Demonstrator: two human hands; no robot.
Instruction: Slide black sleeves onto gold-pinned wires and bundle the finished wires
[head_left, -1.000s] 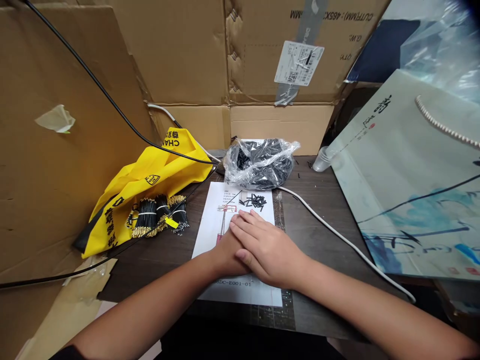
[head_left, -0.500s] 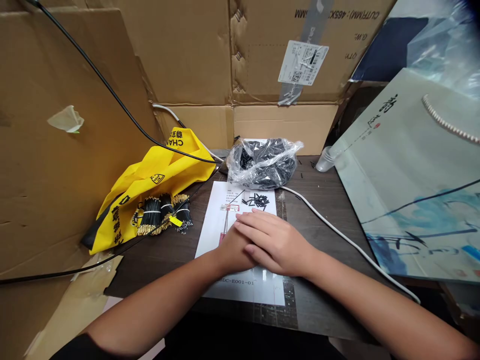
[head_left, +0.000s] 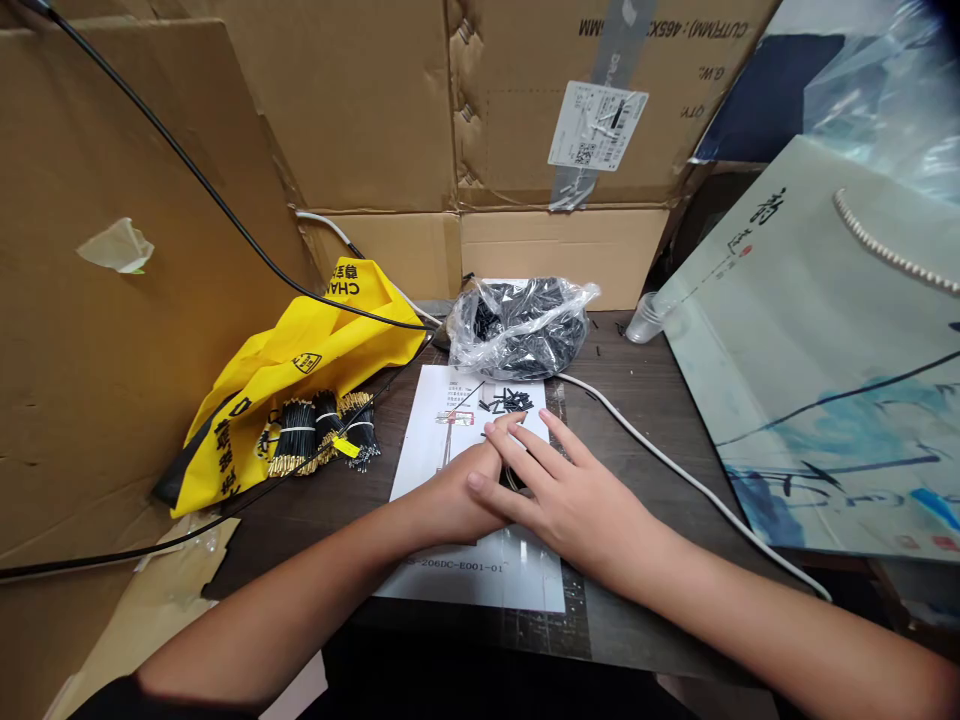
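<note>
My left hand (head_left: pixel 469 490) is curled over a printed sheet (head_left: pixel 480 585), its fingers mostly covered by my right hand. Something small and dark with a light edge (head_left: pixel 513 480) shows between the two hands; what it is I cannot make out. My right hand (head_left: pixel 574 500) lies over the left with its fingers spread, their tips touching or just over the left hand. Beyond the fingers, a small pile of short black tube-like pieces (head_left: pixel 514 400) lies on the sheet. Behind it sits a clear plastic bag (head_left: pixel 525 335) filled with similar black pieces.
Bundles of black wires with gold-coloured ends (head_left: pixel 296 440) lie at the left on a yellow bag (head_left: pixel 315 335). A black cable (head_left: pixel 187 150) crosses the left side; a white cable (head_left: pixel 675 465) curves at the right. Cardboard (head_left: pixel 375 110), a clear cup (head_left: pixel 645 320) and a paper bag (head_left: pixel 810 350) surround the desk.
My right hand has lifted and spread its fingers, shifting slightly right off the left hand. A dark bit now shows between them. The pile of black pieces looks more gathered. The view moved slightly.
</note>
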